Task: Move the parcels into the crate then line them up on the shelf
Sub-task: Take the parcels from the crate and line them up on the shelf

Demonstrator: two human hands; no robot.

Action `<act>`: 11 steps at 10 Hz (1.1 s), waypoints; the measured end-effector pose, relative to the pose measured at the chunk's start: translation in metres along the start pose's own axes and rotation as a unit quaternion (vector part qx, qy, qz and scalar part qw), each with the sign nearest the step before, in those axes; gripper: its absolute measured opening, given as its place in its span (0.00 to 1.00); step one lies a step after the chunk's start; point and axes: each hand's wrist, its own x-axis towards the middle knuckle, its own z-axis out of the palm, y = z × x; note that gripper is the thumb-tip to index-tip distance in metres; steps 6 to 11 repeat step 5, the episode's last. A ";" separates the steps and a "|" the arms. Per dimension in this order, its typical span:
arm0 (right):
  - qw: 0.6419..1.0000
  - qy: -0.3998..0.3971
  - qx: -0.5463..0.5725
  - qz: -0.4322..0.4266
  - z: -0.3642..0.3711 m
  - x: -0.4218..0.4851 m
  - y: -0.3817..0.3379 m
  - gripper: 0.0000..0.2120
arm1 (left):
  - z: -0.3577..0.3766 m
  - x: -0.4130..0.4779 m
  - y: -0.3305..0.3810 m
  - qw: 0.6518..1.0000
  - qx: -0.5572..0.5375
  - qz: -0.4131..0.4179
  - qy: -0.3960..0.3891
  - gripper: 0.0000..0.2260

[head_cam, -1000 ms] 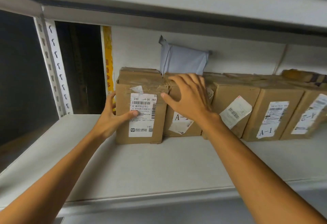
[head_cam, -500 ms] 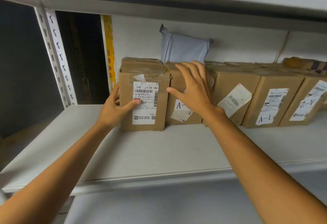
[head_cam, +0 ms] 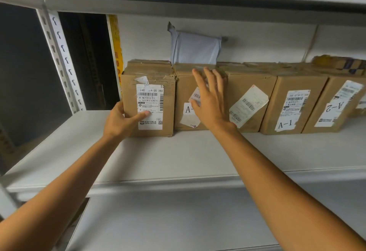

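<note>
Parcels (head_cam: pixel 297 104) line shelf (head_cam: pixel 178 155); left hand (head_cam: pixel 120 120) grips leftmost parcel (head_cam: pixel 148 80).

Five brown cardboard boxes sit in the front row on the one shelf board (head_cam: pixel 178 155), namely the leftmost box (head_cam: pixel 152 100), the second box (head_cam: pixel 183 92), the third box (head_cam: pixel 251 84), the fourth box (head_cam: pixel 297 86) marked A-1 and the fifth box (head_cam: pixel 336 100) marked A-2, plus one taped box (head_cam: pixel 340 63) poking up behind them at the far right. Then there's one grey mailer bag (head_cam: pixel 195 49) behind the row, two hands (the left hand (head_cam: pixel 118 122) and the right hand (head_cam: pixel 212 104)), one slotted upright (head_cam: pixel 62 62) and one yellow strip (head_cam: pixel 115 38). Can't tell if more boxes hide behind the row.
</note>
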 end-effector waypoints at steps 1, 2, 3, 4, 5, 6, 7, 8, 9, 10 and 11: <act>0.997 -0.039 0.067 -0.027 -0.012 -0.006 0.004 0.35 | 0.009 -0.014 0.008 0.998 0.040 -0.014 0.050 0.28; 0.994 -0.040 0.084 -0.066 -0.023 -0.021 0.016 0.31 | 0.019 -0.034 0.010 0.995 0.068 -0.016 0.075 0.22; 0.982 -0.126 0.129 -0.060 -0.032 -0.035 0.034 0.29 | 0.027 -0.057 0.015 0.994 0.068 -0.019 0.086 0.21; 0.962 -0.209 0.157 -0.085 -0.041 -0.048 0.050 0.27 | 0.038 -0.082 0.023 0.980 0.184 -0.006 0.074 0.24; 0.935 -0.265 0.231 -0.046 -0.056 -0.054 0.057 0.24 | 0.055 -0.102 0.033 0.908 0.406 0.104 -0.016 0.23; 0.935 -0.265 0.231 -0.046 -0.056 -0.054 0.057 0.24 | 0.055 -0.102 0.033 0.908 0.406 0.104 -0.016 0.23; 0.935 -0.265 0.231 -0.046 -0.056 -0.054 0.057 0.24 | 0.055 -0.102 0.033 0.908 0.406 0.104 -0.016 0.23; 0.935 -0.265 0.231 -0.046 -0.056 -0.054 0.057 0.24 | 0.055 -0.102 0.033 0.908 0.406 0.104 -0.016 0.23; 0.935 -0.265 0.231 -0.046 -0.056 -0.054 0.057 0.24 | 0.055 -0.102 0.033 0.908 0.406 0.104 -0.016 0.23; 0.935 -0.265 0.231 -0.046 -0.056 -0.054 0.057 0.24 | 0.055 -0.102 0.033 0.908 0.406 0.104 -0.016 0.23; 0.935 -0.265 0.231 -0.046 -0.056 -0.054 0.057 0.24 | 0.055 -0.102 0.033 0.908 0.406 0.104 -0.016 0.23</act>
